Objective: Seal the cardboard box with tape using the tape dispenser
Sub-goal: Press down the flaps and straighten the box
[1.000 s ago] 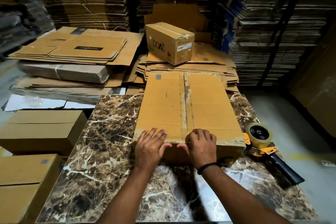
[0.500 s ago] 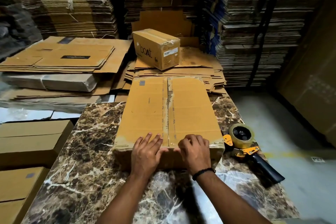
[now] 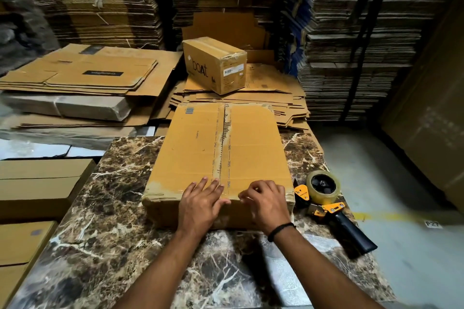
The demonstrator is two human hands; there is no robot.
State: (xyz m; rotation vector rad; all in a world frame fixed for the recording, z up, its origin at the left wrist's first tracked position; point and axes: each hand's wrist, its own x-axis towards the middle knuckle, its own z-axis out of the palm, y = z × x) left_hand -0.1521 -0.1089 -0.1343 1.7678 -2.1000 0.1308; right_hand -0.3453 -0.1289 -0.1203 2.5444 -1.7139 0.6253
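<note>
A brown cardboard box (image 3: pixel 198 148) lies flat on the marble table (image 3: pixel 100 221), its two top flaps meeting in a centre seam with tape along it. My left hand (image 3: pixel 200 204) lies flat with straight fingers on the box's near edge, just left of the seam. My right hand (image 3: pixel 267 204) rests on the same edge right of the seam, its fingers bent down against the cardboard. The yellow tape dispenser (image 3: pixel 326 198) with a black handle lies on the table to the right of the box, untouched.
A small sealed box (image 3: pixel 216 65) printed "boAt" sits on flattened cartons behind the table. Stacks of flat cardboard (image 3: pixel 82 75) fill the left and back. Closed boxes (image 3: pixel 37 183) stand at the left of the table. Grey floor (image 3: pixel 401 183) lies to the right.
The view has shifted, so the box and table sit further right in the frame. Both hands stay on the box's near edge with hardly any movement.
</note>
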